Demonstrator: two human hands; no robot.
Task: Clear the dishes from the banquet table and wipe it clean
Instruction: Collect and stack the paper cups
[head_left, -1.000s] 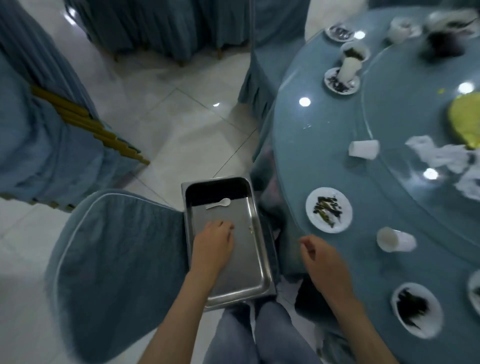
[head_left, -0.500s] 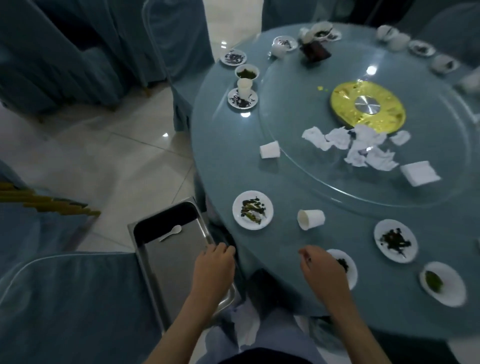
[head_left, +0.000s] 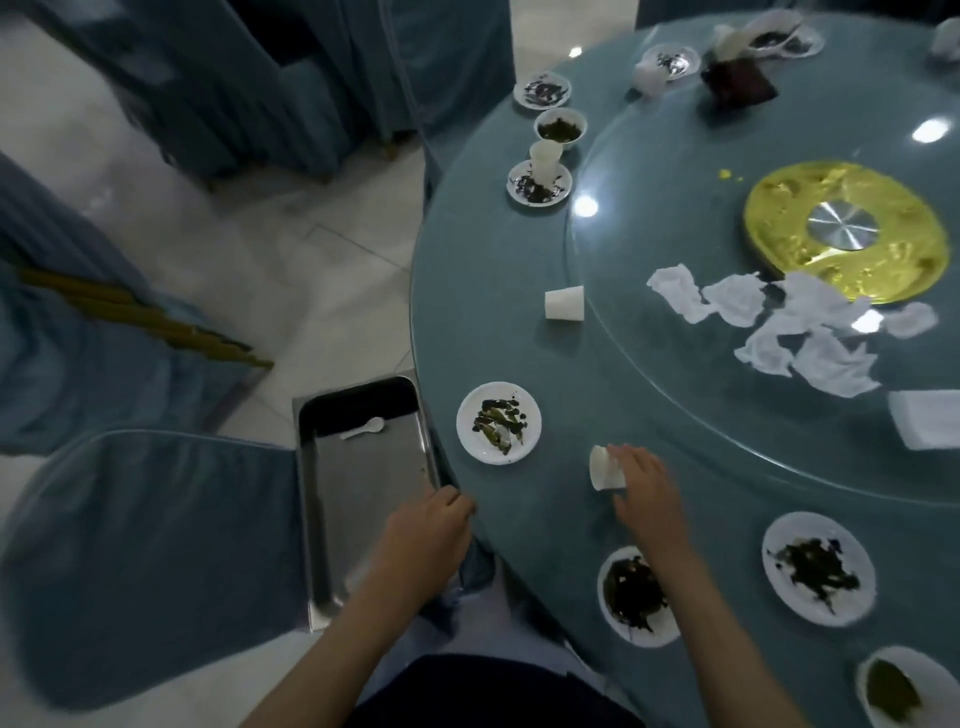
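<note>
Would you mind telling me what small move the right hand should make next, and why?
Probably close the right hand on the tipped paper cup and carry it to the metal tray. Its fingers touch the cup, which lies on its side, and the left hand holds the tray's rim close by, beside the table.
</note>
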